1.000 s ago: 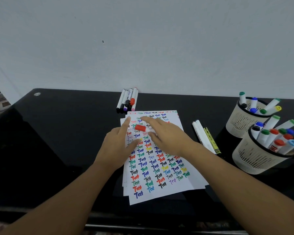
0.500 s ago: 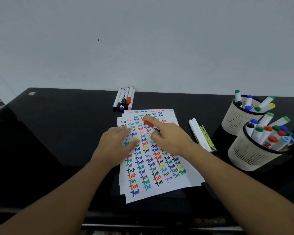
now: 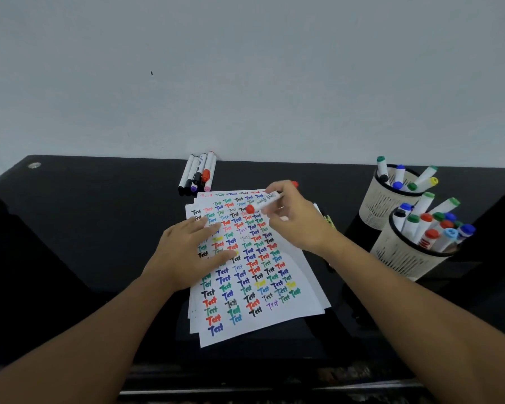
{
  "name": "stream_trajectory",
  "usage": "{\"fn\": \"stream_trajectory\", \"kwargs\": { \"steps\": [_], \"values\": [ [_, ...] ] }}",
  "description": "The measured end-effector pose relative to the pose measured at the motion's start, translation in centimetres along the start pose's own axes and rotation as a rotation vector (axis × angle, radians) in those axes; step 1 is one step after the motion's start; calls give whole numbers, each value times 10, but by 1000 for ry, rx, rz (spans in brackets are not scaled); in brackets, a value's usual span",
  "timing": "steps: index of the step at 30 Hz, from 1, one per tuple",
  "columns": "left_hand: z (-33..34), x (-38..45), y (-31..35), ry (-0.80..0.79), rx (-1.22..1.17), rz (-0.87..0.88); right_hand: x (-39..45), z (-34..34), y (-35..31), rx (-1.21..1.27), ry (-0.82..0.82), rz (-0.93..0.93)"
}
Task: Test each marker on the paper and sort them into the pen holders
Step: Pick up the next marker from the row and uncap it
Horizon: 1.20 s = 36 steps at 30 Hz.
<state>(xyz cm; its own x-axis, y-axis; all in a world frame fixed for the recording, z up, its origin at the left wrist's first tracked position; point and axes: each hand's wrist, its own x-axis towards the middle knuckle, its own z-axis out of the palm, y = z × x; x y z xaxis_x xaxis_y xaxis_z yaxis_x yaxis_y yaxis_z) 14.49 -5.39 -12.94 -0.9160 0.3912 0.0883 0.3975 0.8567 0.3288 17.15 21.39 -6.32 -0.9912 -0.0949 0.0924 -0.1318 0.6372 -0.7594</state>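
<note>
A stack of white paper (image 3: 298,298) covered in coloured "Test" words lies on the black table (image 3: 85,228). My right hand (image 3: 298,220) holds a white marker with a red cap (image 3: 263,204) just above the paper's upper part. My left hand (image 3: 190,249) lies flat on the paper's left side, fingers spread. Two cream mesh pen holders stand at the right, a far one (image 3: 382,205) and a near one (image 3: 403,258), both filled with markers.
Several loose markers (image 3: 197,174) lie side by side at the table's back edge, against the pale wall. A yellow marker (image 3: 330,221) peeks out right of my right hand. The table's front edge runs below the paper.
My right hand has picked the red-capped marker up off the paper and lifted it. My left hand has flattened onto the sheet.
</note>
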Motion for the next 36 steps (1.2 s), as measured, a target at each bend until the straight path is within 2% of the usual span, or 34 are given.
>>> {"fn": "stream_trajectory", "kwargs": {
  "steps": [4, 9, 19, 26, 36],
  "values": [
    [-1, 0, 1, -74, 37, 21, -7, -19, -6, -89, 158, -4],
    [1, 2, -1, -72, 51, 16, -13, -54, -12, -351, 382, -110],
    [2, 4, -3, -57, 55, 12, -23, -146, -1, -521, 643, 175],
    [0, 4, 0, -54, 61, 14, -30, -168, 17, -554, 628, 308],
    [0, 4, -1, -58, 59, 11, -30, -176, 15, -569, 578, 391]
  ]
}}
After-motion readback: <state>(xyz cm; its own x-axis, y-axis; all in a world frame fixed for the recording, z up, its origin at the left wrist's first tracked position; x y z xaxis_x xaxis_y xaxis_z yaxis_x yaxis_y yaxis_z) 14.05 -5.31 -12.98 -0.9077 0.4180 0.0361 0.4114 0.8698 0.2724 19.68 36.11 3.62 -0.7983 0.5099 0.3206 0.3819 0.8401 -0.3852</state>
